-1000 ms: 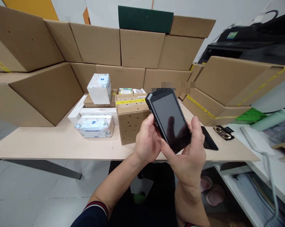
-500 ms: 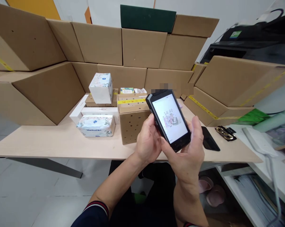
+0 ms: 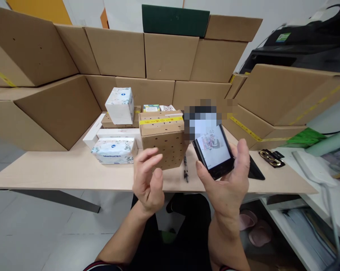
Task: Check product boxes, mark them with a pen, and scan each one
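Observation:
A black smartphone point(image 3: 213, 148) with a lit white screen rests tilted in my right hand point(image 3: 227, 180), whose fingers and thumb grip its lower edges. Blurred squares cover the phone's upper part. My left hand point(image 3: 148, 180) hangs in the air with its fingers curved and apart, holding nothing. It is in front of a taped cardboard box point(image 3: 164, 146) printed with small dark marks; whether it touches the box I cannot tell. A pen point(image 3: 186, 169) lies on the table between the box and the phone. A flat black object point(image 3: 256, 167) lies partly hidden behind my right hand.
Tissue packs point(image 3: 115, 150) and white boxes point(image 3: 119, 133) stand on the table point(image 3: 59, 169) left of the taped box. Large cartons point(image 3: 172, 56) wall in the back and sides. Gold-coloured scissors point(image 3: 271, 158) lie at the right, near a white shelf unit point(image 3: 285, 203).
My left hand has let go of the phone and moved left, in front of the taped box. My right hand has shifted slightly right with the phone. The pen has come into view.

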`<state>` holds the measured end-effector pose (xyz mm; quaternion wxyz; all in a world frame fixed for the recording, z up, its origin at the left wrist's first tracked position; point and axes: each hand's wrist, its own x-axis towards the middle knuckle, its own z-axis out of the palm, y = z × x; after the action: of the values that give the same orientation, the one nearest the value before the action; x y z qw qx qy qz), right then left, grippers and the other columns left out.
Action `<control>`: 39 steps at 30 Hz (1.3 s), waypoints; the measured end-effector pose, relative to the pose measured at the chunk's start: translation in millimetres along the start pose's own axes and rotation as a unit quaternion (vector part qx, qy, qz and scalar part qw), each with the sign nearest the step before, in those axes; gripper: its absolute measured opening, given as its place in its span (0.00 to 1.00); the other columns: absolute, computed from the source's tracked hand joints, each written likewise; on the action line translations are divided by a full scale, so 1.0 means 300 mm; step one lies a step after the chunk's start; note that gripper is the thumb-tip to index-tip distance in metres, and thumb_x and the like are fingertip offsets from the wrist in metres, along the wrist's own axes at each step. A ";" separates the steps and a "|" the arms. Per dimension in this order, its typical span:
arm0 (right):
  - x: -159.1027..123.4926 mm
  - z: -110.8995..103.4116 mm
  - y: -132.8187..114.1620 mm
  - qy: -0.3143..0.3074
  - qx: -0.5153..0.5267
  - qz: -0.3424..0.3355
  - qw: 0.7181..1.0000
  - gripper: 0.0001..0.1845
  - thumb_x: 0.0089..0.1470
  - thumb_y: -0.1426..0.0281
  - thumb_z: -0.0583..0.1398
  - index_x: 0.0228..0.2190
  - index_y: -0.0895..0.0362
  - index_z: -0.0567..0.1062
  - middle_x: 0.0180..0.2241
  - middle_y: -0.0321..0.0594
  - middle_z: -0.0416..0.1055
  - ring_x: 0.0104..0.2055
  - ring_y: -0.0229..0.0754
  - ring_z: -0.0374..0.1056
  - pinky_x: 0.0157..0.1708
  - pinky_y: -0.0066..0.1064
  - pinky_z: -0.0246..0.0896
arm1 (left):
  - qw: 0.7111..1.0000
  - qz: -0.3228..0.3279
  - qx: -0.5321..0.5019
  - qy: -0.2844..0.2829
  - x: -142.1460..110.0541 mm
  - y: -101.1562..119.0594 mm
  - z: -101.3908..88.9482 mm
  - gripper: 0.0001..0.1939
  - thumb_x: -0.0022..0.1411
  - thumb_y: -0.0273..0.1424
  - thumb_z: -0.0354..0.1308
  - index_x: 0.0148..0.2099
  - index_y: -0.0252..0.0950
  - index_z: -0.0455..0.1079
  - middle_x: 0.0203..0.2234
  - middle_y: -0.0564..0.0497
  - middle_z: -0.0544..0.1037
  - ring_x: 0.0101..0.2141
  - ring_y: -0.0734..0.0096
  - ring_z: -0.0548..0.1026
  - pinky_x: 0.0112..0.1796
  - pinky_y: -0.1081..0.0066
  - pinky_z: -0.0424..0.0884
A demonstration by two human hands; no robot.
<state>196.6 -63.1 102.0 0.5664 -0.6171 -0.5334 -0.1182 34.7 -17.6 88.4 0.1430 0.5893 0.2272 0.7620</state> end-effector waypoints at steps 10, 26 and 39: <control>-0.119 -0.015 0.267 -0.020 -0.171 0.038 0.984 0.46 0.53 0.55 0.64 0.67 0.57 0.55 0.56 0.58 0.67 0.56 0.61 0.65 0.55 0.61 0.58 | 0.952 -0.023 0.288 -0.103 0.127 -0.106 -0.069 0.28 0.68 0.36 0.55 0.68 0.44 0.59 0.56 0.43 0.66 0.58 0.59 0.64 0.56 0.57 0.68; -0.142 -0.010 0.350 -0.207 -0.197 0.083 0.955 0.44 0.55 0.45 0.59 0.64 0.59 0.62 0.59 0.61 0.61 0.62 0.67 0.55 0.54 0.66 0.56 | 0.968 0.010 0.218 -0.123 0.067 -0.084 -0.119 0.29 0.64 0.30 0.61 0.65 0.45 0.60 0.57 0.44 0.70 0.61 0.57 0.67 0.55 0.57 0.71; 0.356 -0.063 -0.060 -0.386 0.041 -0.181 0.904 0.52 0.33 0.39 0.69 0.58 0.48 0.70 0.67 0.43 0.55 0.72 0.64 0.46 0.64 0.67 0.47 | 0.963 0.099 0.193 -0.161 0.039 -0.080 -0.139 0.29 0.61 0.29 0.62 0.62 0.48 0.60 0.59 0.44 0.68 0.61 0.55 0.68 0.56 0.48 0.73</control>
<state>234.1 -26.3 198.6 0.3096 -0.4838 -0.8171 0.0504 -9.7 1.1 77.3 -0.0146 0.7400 0.2842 0.6095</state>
